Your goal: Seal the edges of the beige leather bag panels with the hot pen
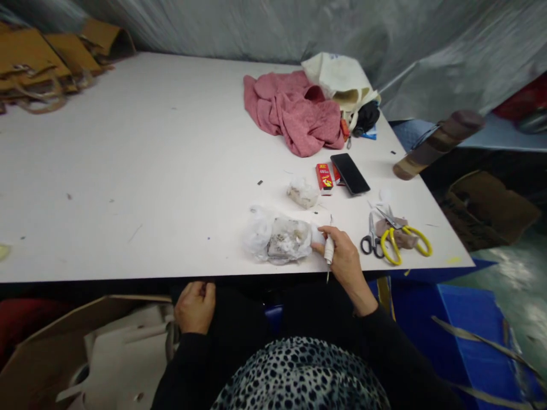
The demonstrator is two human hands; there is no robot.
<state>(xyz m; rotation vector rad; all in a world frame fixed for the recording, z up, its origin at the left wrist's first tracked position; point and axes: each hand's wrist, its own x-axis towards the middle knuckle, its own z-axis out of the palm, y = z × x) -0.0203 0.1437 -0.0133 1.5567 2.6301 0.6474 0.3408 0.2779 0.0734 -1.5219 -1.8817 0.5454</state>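
Clearly, in the head view, the right hand is closed around a small white tool with a thin pointed tip that sticks down past the front edge of the white table. This hand rests at the table edge, touching a crumpled clear plastic bag with greyish contents. The left hand is below the table edge, fingers curled into a loose fist; whether it holds something I cannot tell. I judge the main risk is the sharp tip: it points toward the person's lap, so a slip of the grip could prick the leg or drop the tool to the floor. The bag lies near the edge too, and a push from the wrist could slide it off and spill what is inside. Just beside the right hand lie yellow scissors and small grey scissors, so a careless reach could meet their blades.
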